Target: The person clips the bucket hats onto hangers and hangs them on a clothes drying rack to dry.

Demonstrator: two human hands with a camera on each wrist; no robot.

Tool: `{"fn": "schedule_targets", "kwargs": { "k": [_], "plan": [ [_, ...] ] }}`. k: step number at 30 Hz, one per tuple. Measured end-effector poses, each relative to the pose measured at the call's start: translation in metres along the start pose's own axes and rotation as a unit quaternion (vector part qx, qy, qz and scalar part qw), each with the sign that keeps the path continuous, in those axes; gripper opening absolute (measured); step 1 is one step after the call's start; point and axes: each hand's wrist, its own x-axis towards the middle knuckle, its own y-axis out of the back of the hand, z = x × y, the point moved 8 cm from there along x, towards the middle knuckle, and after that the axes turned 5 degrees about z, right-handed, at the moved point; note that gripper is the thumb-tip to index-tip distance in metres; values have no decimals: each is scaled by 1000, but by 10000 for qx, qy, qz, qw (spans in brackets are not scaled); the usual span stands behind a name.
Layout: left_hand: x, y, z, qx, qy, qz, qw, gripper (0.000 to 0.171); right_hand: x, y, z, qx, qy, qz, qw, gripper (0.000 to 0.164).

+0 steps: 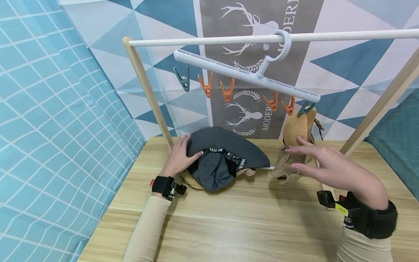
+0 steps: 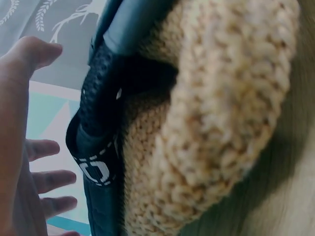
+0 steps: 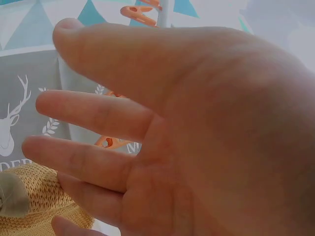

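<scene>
A dark grey bucket-style hat point(image 1: 226, 143) with a lettered band lies on the table, over a woven straw hat point(image 1: 194, 181) whose edge shows below it. At its left side is my left hand point(image 1: 178, 156), fingers extended and thumb toward the band; the left wrist view shows the coarse straw weave point(image 2: 221, 123) close up. My right hand point(image 1: 340, 167) hovers with spread fingers near a straw hat point(image 1: 292, 133) with tan cloth point(image 1: 288, 165). A green clip point(image 1: 306, 108) at the hanger's right end meets that hat's top. The right wrist view shows nothing in the palm.
A pale blue hanger point(image 1: 226, 70) hangs tilted from a white rod point(image 1: 209, 40) on wooden posts point(image 1: 147, 89). Several orange clips point(image 1: 227, 90) and another green clip point(image 1: 184, 79) are along it. Patterned cloth point(image 1: 360, 69) covers the back; the wooden table point(image 1: 242, 225) lies below.
</scene>
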Motion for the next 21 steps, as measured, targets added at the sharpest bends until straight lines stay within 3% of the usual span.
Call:
{"fn": "schedule_targets", "kwargs": {
  "k": [13,21],
  "plan": [
    [-3,-14,-12,316,266,-336,9986,107,-1,-6,-2,126,19,-107,9999,53],
    [-6,-19,-12,401,410,-398,9976,100,-2,-5,-3,116,50,-88,9999,53]
  ]
}}
